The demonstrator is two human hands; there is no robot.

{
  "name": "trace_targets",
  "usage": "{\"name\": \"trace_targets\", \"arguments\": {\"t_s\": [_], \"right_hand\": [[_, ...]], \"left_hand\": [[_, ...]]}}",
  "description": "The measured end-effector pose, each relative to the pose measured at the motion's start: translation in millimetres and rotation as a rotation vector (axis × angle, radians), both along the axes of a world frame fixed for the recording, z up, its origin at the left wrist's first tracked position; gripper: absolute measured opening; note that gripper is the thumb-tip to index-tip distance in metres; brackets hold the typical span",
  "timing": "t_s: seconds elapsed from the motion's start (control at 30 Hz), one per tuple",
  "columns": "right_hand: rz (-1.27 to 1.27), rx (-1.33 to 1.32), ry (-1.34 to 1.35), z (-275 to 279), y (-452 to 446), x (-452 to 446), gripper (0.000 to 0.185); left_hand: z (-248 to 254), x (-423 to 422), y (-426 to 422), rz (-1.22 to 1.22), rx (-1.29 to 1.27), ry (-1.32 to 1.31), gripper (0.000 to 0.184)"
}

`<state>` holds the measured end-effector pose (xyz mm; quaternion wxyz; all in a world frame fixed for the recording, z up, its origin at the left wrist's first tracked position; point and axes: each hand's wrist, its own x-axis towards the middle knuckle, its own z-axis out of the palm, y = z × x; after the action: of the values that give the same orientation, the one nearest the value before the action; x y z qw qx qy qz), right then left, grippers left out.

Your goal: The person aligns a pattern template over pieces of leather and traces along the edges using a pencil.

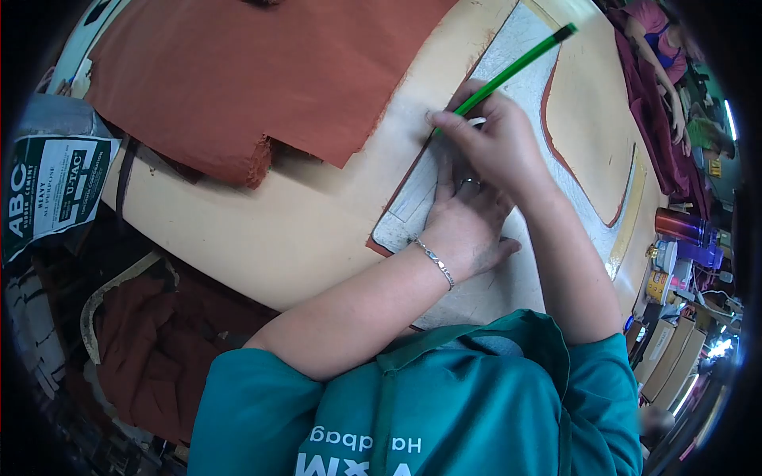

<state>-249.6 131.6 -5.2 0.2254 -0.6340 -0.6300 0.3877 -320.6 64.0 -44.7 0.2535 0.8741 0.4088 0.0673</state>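
Head view. Right hand (498,141) grip closed round green pencil (512,73), slanted, lower end near the edge of grey board (409,208), apparently for control. Left hand (467,220) laid flat, grasping nothing, likely steadying board over brown cloth (377,247) on table (238,238).

1 head-worn camera faces forward and down, close over the left hand (467,222), right hand (502,139) and table (210,230).
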Motion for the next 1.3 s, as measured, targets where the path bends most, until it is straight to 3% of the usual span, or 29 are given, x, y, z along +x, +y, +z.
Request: {"name": "trace_targets", "arguments": {"t_s": [0.07, 0.1, 0.13, 0.2, 0.23, 0.27, 0.33, 0.43, 0.47, 0.53, 0.6, 0.67, 0.8, 0.83, 0.87, 0.93, 1.03, 1.13, 1.3], "right_hand": [[0.179, 0.069, -0.151, -2.5, -19.0, -9.5, 0.018], [0.29, 0.163, -0.149, -7.2, -26.5, -11.7, 0.02], [0.311, 0.048, -0.214, 0.4, -25.5, -13.1, 0.018], [0.158, 0.087, -0.06, -4.5, -10.0, 2.8, 0.018], [0.027, 0.064, -0.07, -2.9, 5.1, 11.2, 0.019], [-0.087, 0.0, -0.024, -0.5, 21.2, 21.4, 0.019], [-0.114, 0.119, 0.092, -17.9, 41.0, 31.9, 0.018], [0.055, 0.093, -0.135, 5.7, 15.0, 14.1, 0.023], [0.196, 0.13, -0.108, -7.7, 7.1, 12.6, 0.024], [0.249, 0.097, -0.107, -8.6, 3.4, 10.0, 0.023], [-0.049, 0.029, -0.088, -2.7, 21.0, 17.4, 0.023], [-0.137, 0.152, -0.128, -15.9, 44.1, 36.5, 0.022], [0.102, 0.297, -0.285, -2.4, -1.4, 5.0, 0.021], [0.211, 0.263, -0.279, 0.5, -17.3, -3.8, 0.02], [0.35, 0.174, -0.327, 5.6, -28.4, -12.0, 0.018], [0.424, 0.296, -0.245, -0.2, -33.5, -12.2, 0.018], [0.004, 0.115, -0.108, -6.0, 1.9, 10.7, 0.02], [-0.112, 0.216, -0.081, -8.5, 28.4, 23.1, 0.02], [0.272, 0.117, -0.228, 0.5, -22.4, -3.3, 0.024]], "left_hand": [[-36.9, 12.4, -1.9, 0.054, 0.071, -0.28, 0.064], [-9.5, 6.4, 3.2, 0.067, 0.042, -0.138, 0.06], [-19.0, 10.1, 1.6, 0.08, 0.1, -0.118, 0.072], [-20.7, 6.7, -0.5, 0.067, 0.11, -0.161, 0.068], [-8.3, 4.8, -3.7, 0.066, 0.118, -0.035, 0.073], [-4.3, 4.4, -2.5, 0.066, 0.089, -0.07, 0.074], [-6.1, 4.5, -3.4, 0.092, 0.151, -0.13, 0.075], [-2.4, 4.7, -1.1, 0.037, 0.074, 0.014, 0.073], [-4.1, 4.7, -0.7, 0.035, 0.053, -0.002, 0.073], [-6.0, 4.1, 0.2, 0.029, 0.006, -0.037, 0.072], [1.7, 3.4, 0.2, 0.041, 0.039, -0.021, 0.073], [-3.5, 2.9, -2.1, 0.078, 0.142, -0.109, 0.073], [1.1, 0.1, 0.0, -0.015, -0.054, -0.023, 0.07], [-26.6, 11.3, -0.5, 0.079, 0.015, -0.277, 0.066], [-16.5, 11.8, 7.6, 0.052, -0.02, -0.093, 0.067], [-25.2, 11.4, 0.7, 0.142, 0.364, -0.093, 0.066], [-5.6, 2.9, -2.7, 0.048, 0.049, -0.075, 0.072], [-3.7, 3.2, -3.2, 0.092, 0.115, -0.121, 0.072], [-2.0, 5.3, 10.0, 0.004, -0.145, -0.12, 0.071]]}}
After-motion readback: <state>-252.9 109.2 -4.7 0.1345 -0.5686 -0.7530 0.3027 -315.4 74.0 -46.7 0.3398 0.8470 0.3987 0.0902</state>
